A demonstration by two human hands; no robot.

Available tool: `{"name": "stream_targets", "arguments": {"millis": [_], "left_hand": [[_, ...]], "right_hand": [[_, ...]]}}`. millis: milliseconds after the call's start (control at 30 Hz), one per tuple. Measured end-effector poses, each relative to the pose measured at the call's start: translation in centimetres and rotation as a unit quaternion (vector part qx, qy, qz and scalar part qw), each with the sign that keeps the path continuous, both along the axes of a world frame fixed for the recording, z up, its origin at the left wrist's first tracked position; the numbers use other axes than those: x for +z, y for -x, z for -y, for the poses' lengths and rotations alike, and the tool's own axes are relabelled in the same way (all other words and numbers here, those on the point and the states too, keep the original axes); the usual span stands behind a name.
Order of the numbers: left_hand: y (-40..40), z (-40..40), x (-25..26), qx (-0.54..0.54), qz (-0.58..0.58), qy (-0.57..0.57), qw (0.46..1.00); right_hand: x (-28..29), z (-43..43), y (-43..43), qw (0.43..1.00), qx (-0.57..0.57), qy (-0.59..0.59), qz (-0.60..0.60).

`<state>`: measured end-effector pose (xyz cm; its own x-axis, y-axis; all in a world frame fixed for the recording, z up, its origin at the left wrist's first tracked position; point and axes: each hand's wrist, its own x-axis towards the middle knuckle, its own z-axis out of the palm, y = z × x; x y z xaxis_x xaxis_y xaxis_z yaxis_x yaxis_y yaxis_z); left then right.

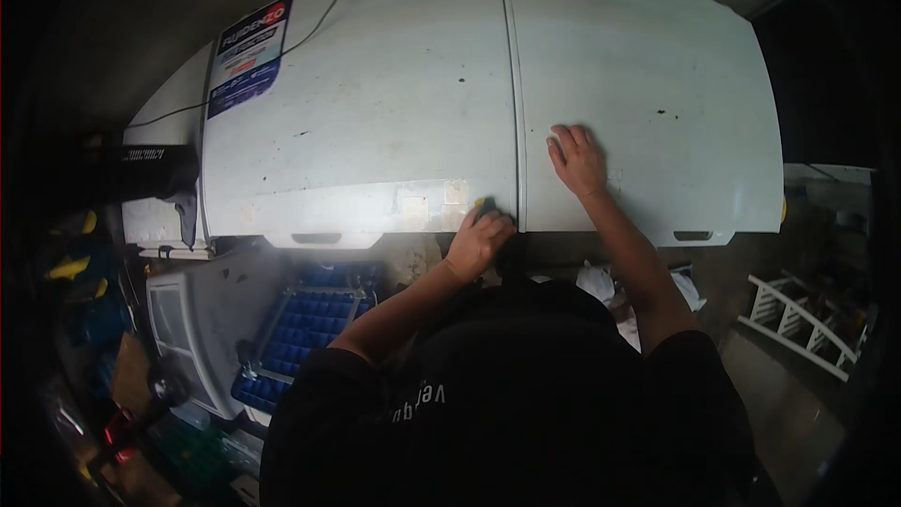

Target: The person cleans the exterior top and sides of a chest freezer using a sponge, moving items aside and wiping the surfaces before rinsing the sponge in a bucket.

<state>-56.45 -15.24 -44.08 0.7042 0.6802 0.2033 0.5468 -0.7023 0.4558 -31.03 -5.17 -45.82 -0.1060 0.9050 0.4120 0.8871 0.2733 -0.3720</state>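
Observation:
A white chest freezer lid (366, 105) spreads out before me, with dark specks and pale tape residue patches (456, 191) near its front edge. At that edge, just left of the seam between two lid panels, my left hand (482, 243) grips a small yellow and green sponge (485, 207). Its fingers hide part of the sponge. On the right panel (654, 84) rests my right hand (578, 158), fingers spread a little and bent, holding nothing visible. A printed Fujidenzo sticker (248, 53) is on the upper left of the lid.
A dark cable (317, 27) crosses the lid's upper left. At the left edge juts a black device (158, 172). Below stand a glass-topped white cabinet (204, 331) and blue crates (303, 338). White plastic bags (597, 282) and a white rack (795, 317) lie lower right.

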Motion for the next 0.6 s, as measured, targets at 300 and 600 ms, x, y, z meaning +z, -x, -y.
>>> {"name": "stream_targets", "arguments": {"millis": [300,600], "left_hand": [[5.0,2.5,3.4,0.117,0.077,0.107,0.984],[4.2,-4.8,12.1,0.168,0.554,0.633,0.514]], "right_hand": [[5.3,0.2,1.5,0.908,0.186,0.280,-0.248],[9.4,2.7,9.7,0.461,0.277,0.534,-0.652]]}}
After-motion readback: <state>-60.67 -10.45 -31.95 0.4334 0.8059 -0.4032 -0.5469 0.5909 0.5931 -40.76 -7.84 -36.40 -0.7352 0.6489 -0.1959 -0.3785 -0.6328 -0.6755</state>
